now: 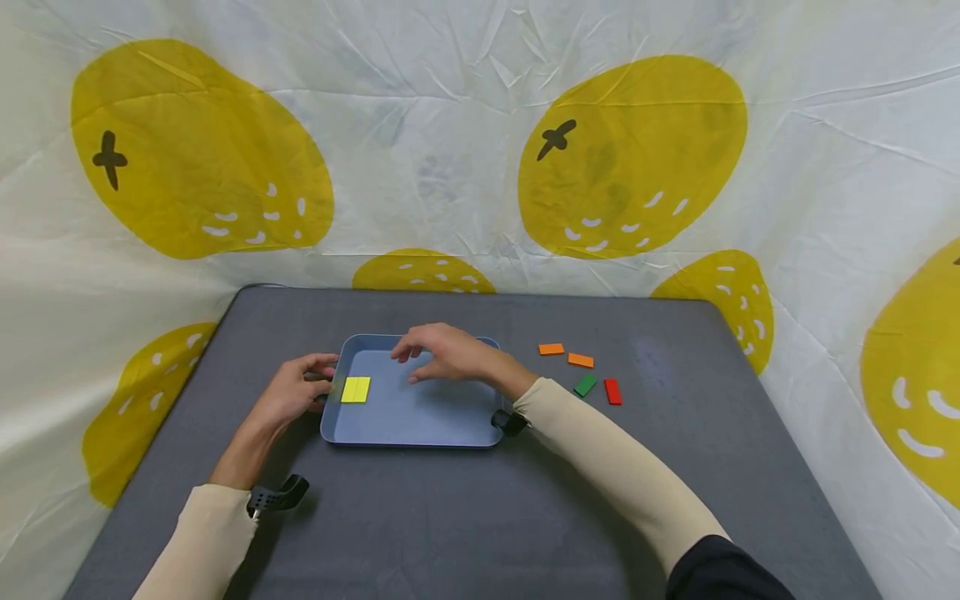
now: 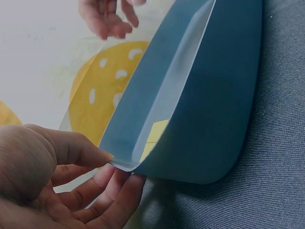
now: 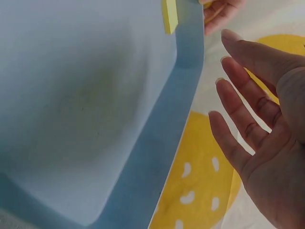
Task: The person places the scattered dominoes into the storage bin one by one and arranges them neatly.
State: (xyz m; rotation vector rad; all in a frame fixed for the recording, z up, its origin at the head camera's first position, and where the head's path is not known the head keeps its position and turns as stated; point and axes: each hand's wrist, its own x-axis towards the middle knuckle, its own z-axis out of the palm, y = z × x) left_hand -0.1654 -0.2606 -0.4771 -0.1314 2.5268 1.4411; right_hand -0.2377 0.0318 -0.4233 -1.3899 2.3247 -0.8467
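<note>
A blue tray (image 1: 420,412) sits on the grey table, with two yellow blocks (image 1: 356,389) lying side by side near its left wall. My left hand (image 1: 321,386) pinches the tray's left rim. In the left wrist view the thumb lies on the inside of the tray (image 2: 209,119) and the fingers (image 2: 112,198) are underneath. My right hand (image 1: 412,362) hovers over the tray's far half, fingers relaxed and holding nothing. The right wrist view shows that open palm (image 3: 257,138) beside the tray wall (image 3: 167,124), with a yellow block (image 3: 169,16) at the top edge.
Right of the tray lie two orange blocks (image 1: 551,349) (image 1: 581,360), a green block (image 1: 586,384) and a red block (image 1: 612,391). A white cloth with yellow fruit prints (image 1: 630,158) hangs behind and around the table. Bare grey tabletop (image 1: 450,517) lies in front of the tray.
</note>
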